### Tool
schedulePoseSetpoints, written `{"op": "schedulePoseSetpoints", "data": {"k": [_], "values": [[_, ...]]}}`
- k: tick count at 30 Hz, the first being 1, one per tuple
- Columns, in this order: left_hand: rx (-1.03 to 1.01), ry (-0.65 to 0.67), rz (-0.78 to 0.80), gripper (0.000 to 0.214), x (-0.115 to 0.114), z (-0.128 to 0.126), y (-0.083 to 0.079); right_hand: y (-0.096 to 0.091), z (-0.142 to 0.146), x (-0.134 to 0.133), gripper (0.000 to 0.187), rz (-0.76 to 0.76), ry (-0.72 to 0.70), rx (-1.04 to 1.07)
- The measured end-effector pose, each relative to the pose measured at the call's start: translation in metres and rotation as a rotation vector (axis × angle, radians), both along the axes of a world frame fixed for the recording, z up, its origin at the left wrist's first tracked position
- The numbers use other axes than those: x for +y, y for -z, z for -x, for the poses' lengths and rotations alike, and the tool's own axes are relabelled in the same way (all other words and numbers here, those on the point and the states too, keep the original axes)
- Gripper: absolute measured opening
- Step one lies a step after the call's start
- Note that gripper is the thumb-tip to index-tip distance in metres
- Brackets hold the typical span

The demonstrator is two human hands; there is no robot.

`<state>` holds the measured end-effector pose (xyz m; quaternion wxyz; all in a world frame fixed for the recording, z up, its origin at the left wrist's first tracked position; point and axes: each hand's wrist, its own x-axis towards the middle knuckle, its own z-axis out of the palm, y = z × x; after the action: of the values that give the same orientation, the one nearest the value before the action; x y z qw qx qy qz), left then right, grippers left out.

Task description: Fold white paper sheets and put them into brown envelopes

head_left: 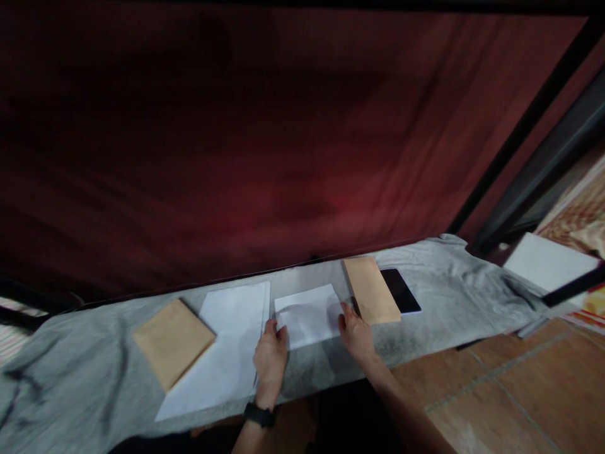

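A smaller white sheet of paper (307, 315), perhaps folded, lies in front of me on a grey cloth. My left hand (271, 356), with a dark band on its wrist, has thumb and fingers closed at the sheet's lower left edge. At the right edge, my right hand (357, 333) pinches the same sheet. Larger white papers (231, 353) are spread just left of my left hand. Partly on top of them rests a stack of brown envelopes (174, 343). More brown envelopes (372, 290) lie right beyond my right hand, partly covering a dark flat tablet-like device (401, 291).
The grey cloth (454, 284) covers a long narrow surface. A dark red panel (283, 157) rises along its far side, with a black bar (524, 126) at the right. Brown floor tiles (520, 391) and a white flat object (548, 261) show at the right.
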<state>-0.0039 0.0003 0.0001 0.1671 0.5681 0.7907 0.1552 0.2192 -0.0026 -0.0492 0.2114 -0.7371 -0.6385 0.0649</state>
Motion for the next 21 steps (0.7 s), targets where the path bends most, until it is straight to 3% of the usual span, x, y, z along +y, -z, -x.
{"op": "schedulePoseSetpoints", "data": {"k": [4, 13, 21], "values": [[0.061, -0.005, 0.020, 0.047, 0.008, -0.004, -0.004, -0.003, 0.005, 0.008, 0.039, 0.010, 0.016, -0.077], [0.106, 0.057, -0.007, 0.037, 0.023, -0.005, 0.000, -0.002, 0.014, 0.024, 0.037, 0.015, 0.027, -0.210], [0.204, 0.084, -0.046, 0.035, 0.025, -0.009, 0.010, 0.004, 0.014, 0.027, 0.038, -0.034, 0.017, -0.194]]}}
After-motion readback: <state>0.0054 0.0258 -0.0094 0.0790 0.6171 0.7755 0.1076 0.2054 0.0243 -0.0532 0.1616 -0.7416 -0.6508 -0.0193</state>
